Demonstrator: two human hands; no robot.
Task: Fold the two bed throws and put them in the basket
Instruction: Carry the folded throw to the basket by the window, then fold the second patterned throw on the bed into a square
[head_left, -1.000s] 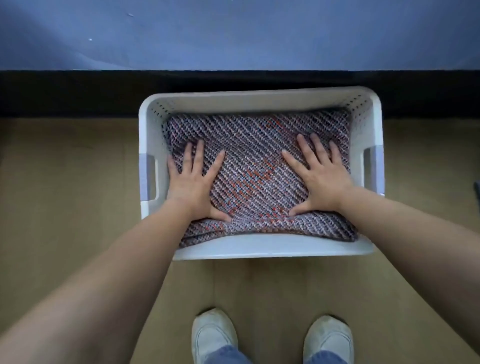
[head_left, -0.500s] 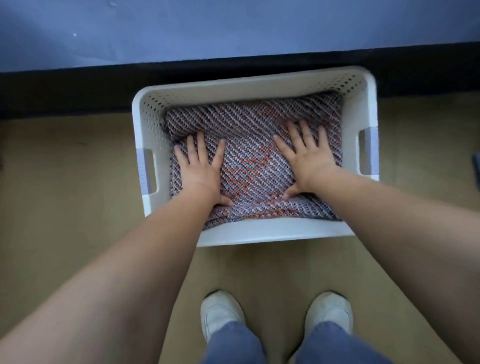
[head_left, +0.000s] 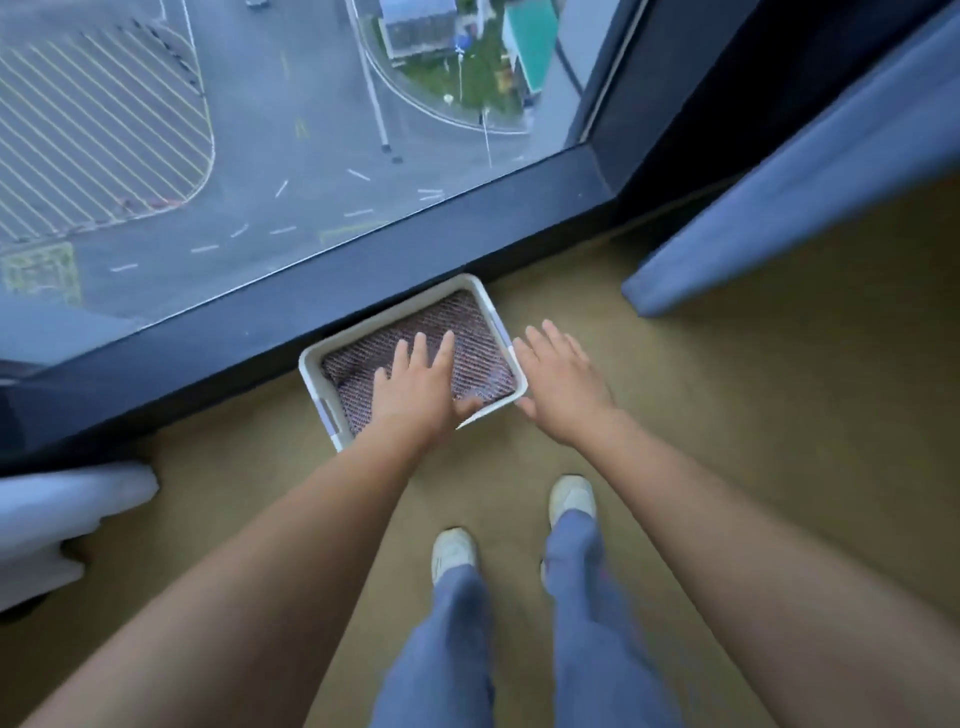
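A white plastic basket (head_left: 311, 364) stands on the floor against the dark window sill. A folded throw (head_left: 478, 343) with a red, blue and grey woven pattern fills it; only this one throw shows. My left hand (head_left: 415, 389) hovers over the basket with fingers spread, hiding the middle of the throw. My right hand (head_left: 561, 384) is spread too, held in the air to the right of the basket, past its rim. Neither hand holds anything.
A large window (head_left: 260, 145) looks down on a street far below, with a dark sill (head_left: 363, 291) under it. A blue curtain (head_left: 810, 171) hangs at the right. White bedding (head_left: 57, 519) lies at the left edge. My shoes (head_left: 452, 551) stand on tan carpet.
Both hands have lifted off the throw, and the right one has moved out past the basket's rim. My head has risen and turned, so the basket looks much smaller and farther.
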